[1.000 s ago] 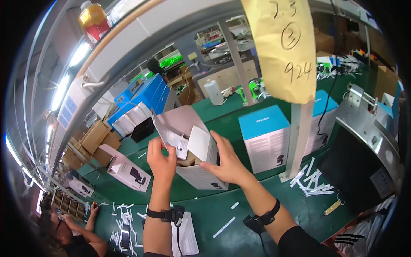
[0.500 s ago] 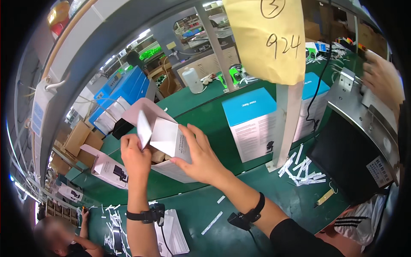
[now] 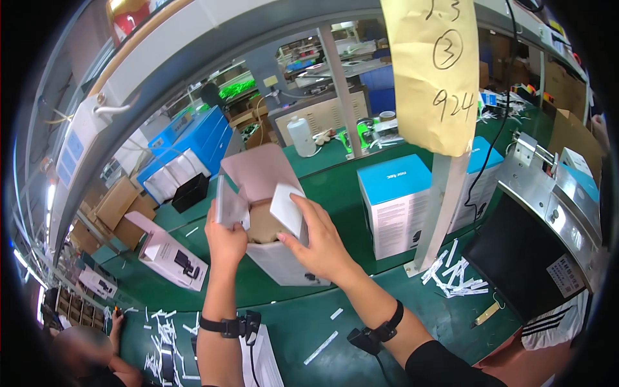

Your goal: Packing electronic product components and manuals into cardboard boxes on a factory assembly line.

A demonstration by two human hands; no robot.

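An open white carton (image 3: 284, 266) stands on the green bench, its pale pink lid (image 3: 261, 171) raised at the back. Brown cardboard-like packing (image 3: 263, 222) shows inside. My left hand (image 3: 225, 244) grips the carton's left side, thumb inside by the white left flap (image 3: 230, 205). At the opposite side, my right hand (image 3: 324, 244) has its thumb over the front rim and its fingers against the upright white right flap (image 3: 287, 209). Both hands are closed on the carton. Whatever lies beneath the packing is hidden.
Another open carton (image 3: 173, 259) stands left. Blue-topped boxes (image 3: 394, 180) stand behind a metal post (image 3: 445, 203) with a yellow paper tag (image 3: 433, 77). Right are paper strips (image 3: 454, 277), a yellow-handled tool (image 3: 487, 313) and a metal machine (image 3: 548, 206). A co-worker (image 3: 97, 361) sits lower left.
My left hand has lowered slightly, and the left flap stands more upright. The right flap has come up under my right fingers, exposing the packing. Another person's hand at the far right has gone.
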